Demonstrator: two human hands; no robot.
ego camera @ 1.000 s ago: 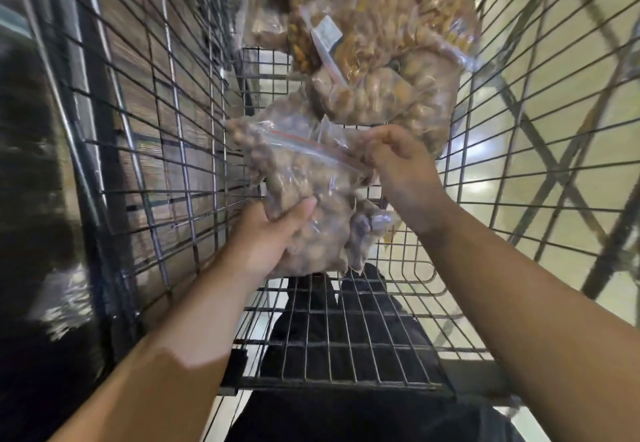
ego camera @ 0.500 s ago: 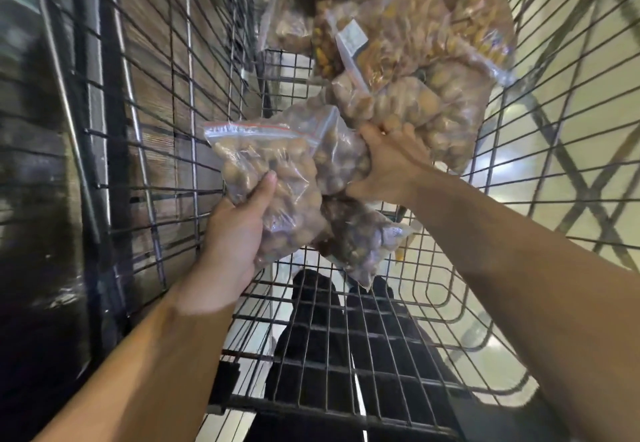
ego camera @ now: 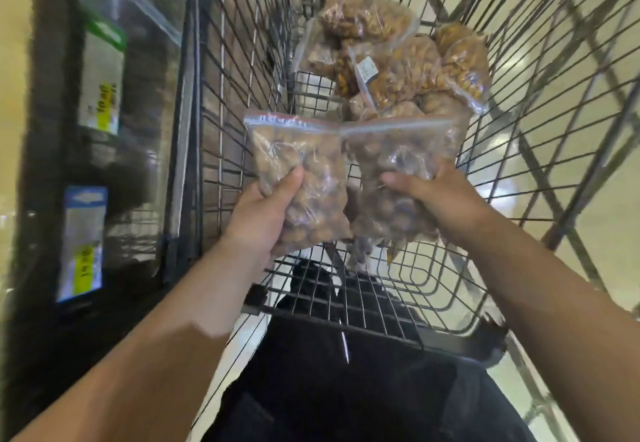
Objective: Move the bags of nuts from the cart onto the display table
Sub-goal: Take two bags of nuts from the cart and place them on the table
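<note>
Your hands, left hand point(ego camera: 263, 213) and right hand point(ego camera: 440, 196), each grip a bag, left bag point(ego camera: 298, 171) and right bag point(ego camera: 394, 164), at mid-frame; lift both clear of the cart point(ego camera: 519, 130) wires.

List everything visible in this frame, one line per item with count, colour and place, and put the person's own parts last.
bag in left hand: one, clear zip bag with red seal strip, brown nuts, held up over the cart.
bag in right hand: at least one, same kind, beside the first; possibly another hanging beneath, unclear.
piled bags: several, clear, tan to orange-brown nuts, at the cart's far end.
cart: one, dark wire mesh, centre.
shelf tags: two, white with green or blue tops and yellow labels, left; blurred.
floor: pale, glossy, right.
left hand: gripping its bag.
right hand: gripping its bag.
dark trousers: bottom centre.
</note>
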